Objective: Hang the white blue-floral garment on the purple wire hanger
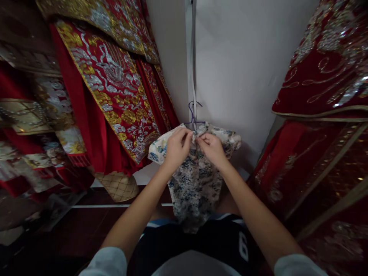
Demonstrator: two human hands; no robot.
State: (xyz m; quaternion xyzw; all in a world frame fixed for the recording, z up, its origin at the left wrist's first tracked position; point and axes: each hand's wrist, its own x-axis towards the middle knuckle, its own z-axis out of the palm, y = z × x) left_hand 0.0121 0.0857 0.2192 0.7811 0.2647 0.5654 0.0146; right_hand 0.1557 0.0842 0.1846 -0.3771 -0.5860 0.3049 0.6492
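A short-sleeved floral shirt (191,188), pale with blue and dark print, hangs in front of me on a thin purple hanger (192,115). The hanger's hook sits by a pale vertical strip on the wall. My left hand (178,145) pinches the collar edge at the neck of the shirt. Just beside it, my right hand (211,147) pinches the other side of the collar opening. The fingertips of both hands are close together at the top of the front. Exactly what lies between them is too small to make out.
Red garments with gold and silver embroidery (115,84) hang close on the left. More red beaded garments (324,76) hang on the right. Ahead stands a pale wall (244,57). A gold quilted piece (117,186) hangs low at the left, above a dark red floor (94,222).
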